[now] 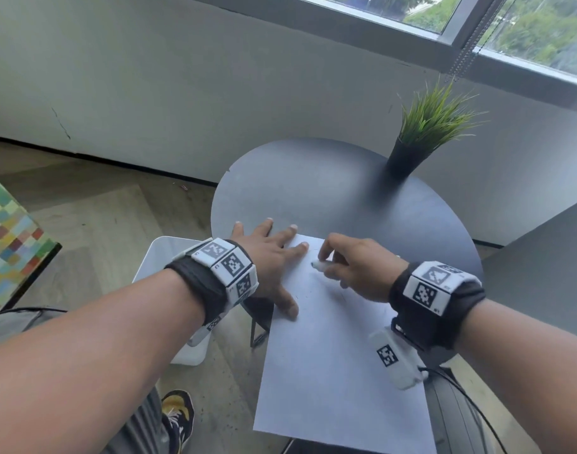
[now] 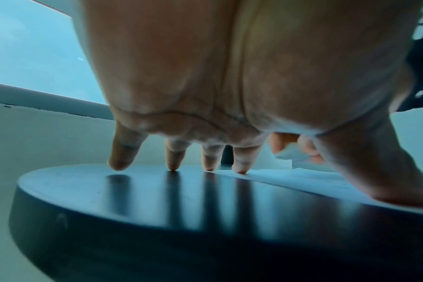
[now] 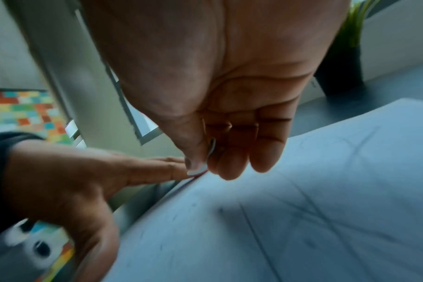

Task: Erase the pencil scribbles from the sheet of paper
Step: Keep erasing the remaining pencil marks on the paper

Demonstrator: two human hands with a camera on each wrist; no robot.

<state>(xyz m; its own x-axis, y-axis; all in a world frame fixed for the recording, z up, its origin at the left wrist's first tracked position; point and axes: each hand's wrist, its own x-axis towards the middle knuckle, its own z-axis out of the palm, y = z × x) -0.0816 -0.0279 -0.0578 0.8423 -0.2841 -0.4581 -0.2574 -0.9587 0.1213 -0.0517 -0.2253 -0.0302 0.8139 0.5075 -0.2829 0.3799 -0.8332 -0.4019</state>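
Observation:
A white sheet of paper [image 1: 329, 348] lies on the round dark table [image 1: 329, 191], and its near end hangs over the table's edge. My left hand [image 1: 274, 267] lies flat with fingers spread. Its thumb and index finger press the sheet's left edge, and the other fingertips [image 2: 172, 166] rest on bare table. My right hand [image 1: 325, 260] pinches a small white eraser [image 1: 317, 265] against the sheet near its far left corner. Faint pencil lines [image 3: 357, 148] cross the paper [image 3: 302, 209]. In the right wrist view, only a sliver of the eraser [image 3: 213, 147] shows between thumb and fingers.
A potted grass plant [image 1: 421, 139] stands at the table's back right. A white stool [image 1: 169, 257] sits on the floor beside the table's left edge. A checkered, many-coloured piece of furniture [image 1: 8, 237] is at far left, and a grey panel [image 1: 542, 257] at right.

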